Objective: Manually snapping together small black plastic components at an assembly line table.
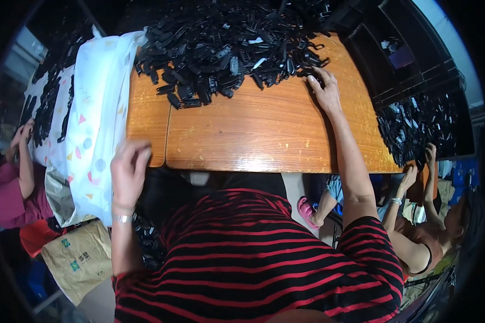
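Observation:
A wide heap of small, elongated black plastic pieces (199, 51), some with comb-like slots, covers the far part of the brown wooden table (248, 134). At the heap's right edge, my right hand (326, 92) rests with fingers spread and bent forward. Its thumb and fingertips are close to a few black pieces; I cannot tell whether they touch. My left hand (130, 167), slightly blurred, is raised by the table's near left corner, away from the heap. Its fingers are curled inward, and whatever may be in them is hidden.
White patterned plastic sheeting (99, 118) hangs over the table's left side, with a co-worker's hands (26, 132) beyond it. On the right, another person's hands (409, 175) are by a second black heap (415, 124). A brown paper sack (78, 261) stands lower left.

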The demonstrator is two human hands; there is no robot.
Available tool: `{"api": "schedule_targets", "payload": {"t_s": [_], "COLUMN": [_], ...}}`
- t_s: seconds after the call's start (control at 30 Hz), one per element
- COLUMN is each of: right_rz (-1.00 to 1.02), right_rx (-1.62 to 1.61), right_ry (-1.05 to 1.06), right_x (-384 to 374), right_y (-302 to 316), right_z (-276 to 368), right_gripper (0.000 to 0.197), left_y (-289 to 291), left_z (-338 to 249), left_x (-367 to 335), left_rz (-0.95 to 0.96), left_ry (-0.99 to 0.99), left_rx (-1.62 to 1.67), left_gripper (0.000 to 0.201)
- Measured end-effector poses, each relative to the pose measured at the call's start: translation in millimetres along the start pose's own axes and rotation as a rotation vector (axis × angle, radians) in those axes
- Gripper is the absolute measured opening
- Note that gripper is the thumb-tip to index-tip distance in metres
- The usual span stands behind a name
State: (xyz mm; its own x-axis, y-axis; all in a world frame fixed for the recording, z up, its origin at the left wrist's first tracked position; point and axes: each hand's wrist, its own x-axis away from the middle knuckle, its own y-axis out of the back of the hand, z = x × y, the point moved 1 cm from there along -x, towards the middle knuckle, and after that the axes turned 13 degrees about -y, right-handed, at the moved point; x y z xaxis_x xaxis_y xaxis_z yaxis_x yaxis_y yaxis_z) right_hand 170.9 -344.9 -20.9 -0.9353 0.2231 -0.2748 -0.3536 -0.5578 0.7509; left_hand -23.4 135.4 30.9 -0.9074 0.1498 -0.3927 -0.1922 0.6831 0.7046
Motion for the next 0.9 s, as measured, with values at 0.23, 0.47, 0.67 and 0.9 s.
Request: {"api": "schedule_targets", "payload": {"t_s": [0.23, 0.47, 0.67, 0.9], "right_rz": [0.140, 0.373, 0.173, 0.227], "right_rx": [-0.074, -0.240, -0.221, 0.098], "right_ry": [0.308, 0.418, 0.514, 0.532], "right_x": [47.7, 92.0, 85.0, 112.1], "right_y": [-33.4, -41.5, -25.2, -11.1], "right_z": [74.5, 125.1, 136.4, 154.1], "right_gripper": [0.033, 0.030, 0.017, 0.015], "left_y": [-48.3, -66.6, -72.8, -80.0], "left_z": [34.5, 30.1, 9.1, -9.6], "left_x": [-77.1, -84.8, -63.4, -44.8], "left_rz": [-0.102, -0.067, -0.110, -0.108], "left_ry": [-0.347, -0.276, -0.361, -0.323], "left_rx": [-0.325, -0.241, -0.222, -0.046], "left_gripper": [0.030, 0.020, 0.012, 0.010]}}
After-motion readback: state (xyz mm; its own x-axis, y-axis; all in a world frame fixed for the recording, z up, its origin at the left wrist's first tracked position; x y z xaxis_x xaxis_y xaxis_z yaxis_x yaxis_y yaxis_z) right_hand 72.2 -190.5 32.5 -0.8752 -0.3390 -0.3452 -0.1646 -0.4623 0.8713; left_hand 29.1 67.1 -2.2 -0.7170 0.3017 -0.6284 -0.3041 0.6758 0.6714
